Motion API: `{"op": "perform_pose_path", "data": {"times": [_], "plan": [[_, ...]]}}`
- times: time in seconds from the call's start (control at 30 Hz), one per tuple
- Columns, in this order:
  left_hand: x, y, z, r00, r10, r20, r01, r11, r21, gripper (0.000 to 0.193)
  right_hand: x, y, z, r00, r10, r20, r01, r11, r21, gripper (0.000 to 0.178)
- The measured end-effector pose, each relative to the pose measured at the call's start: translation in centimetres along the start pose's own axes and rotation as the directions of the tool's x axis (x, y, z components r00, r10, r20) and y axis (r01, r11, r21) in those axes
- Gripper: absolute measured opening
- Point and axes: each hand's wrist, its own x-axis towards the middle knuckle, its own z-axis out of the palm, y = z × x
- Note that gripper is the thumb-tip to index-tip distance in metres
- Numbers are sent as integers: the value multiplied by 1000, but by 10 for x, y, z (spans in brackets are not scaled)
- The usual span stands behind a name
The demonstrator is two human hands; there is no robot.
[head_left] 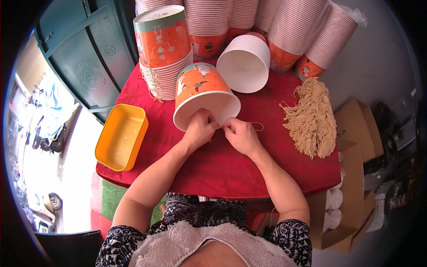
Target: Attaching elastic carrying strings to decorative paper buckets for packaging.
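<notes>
An orange paper bucket (pixel 200 84) with a green band and white inside lies tilted on the red-covered table, its mouth toward me. My left hand (pixel 201 128) is closed at the bucket's near rim, its fingertips pinched together at a thin beige string. Close beside it, my right hand (pixel 242 136) pinches the same string at the rim. A small loop of the string (pixel 259 127) sticks out to the right of that hand. My fingers hide just how the string meets the rim.
Nested buckets (pixel 160 53) stand at the back left, with beige strings hanging down their side. More stacks (pixel 298 31) line the far edge; a white-mouthed stack (pixel 243 64) lies tilted. A yellow basket (pixel 121 138) sits left, a string bundle (pixel 312 118) right. Cardboard boxes (pixel 351 178) stand beside the table.
</notes>
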Motion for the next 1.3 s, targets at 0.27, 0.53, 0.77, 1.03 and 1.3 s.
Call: {"op": "perform_pose_path", "data": {"times": [0.27, 0.53, 0.77, 1.03, 1.3], "plan": [[4, -10, 8, 976, 144, -165, -98, 961, 259, 10, 0, 7, -7, 995, -29, 98, 38, 995, -89, 11], [8, -16, 11, 986, 76, -148, -37, 968, 246, 12, 1, 4, -14, 989, 101, 107, -97, 994, -46, 21], [3, -26, 11, 940, 322, -110, -270, 902, 336, 12, 7, 0, -11, 991, 130, -46, -125, 988, 86, 36], [-59, 40, 4, 864, 492, 110, -499, 807, 316, 17, 5, -7, -34, 935, -102, -341, 57, 989, -140, 16], [-144, 128, -72, 462, 766, 447, -870, 294, 396, 28, -3, -87, -73, 757, -604, -249, 472, 769, -431, 15]]}}
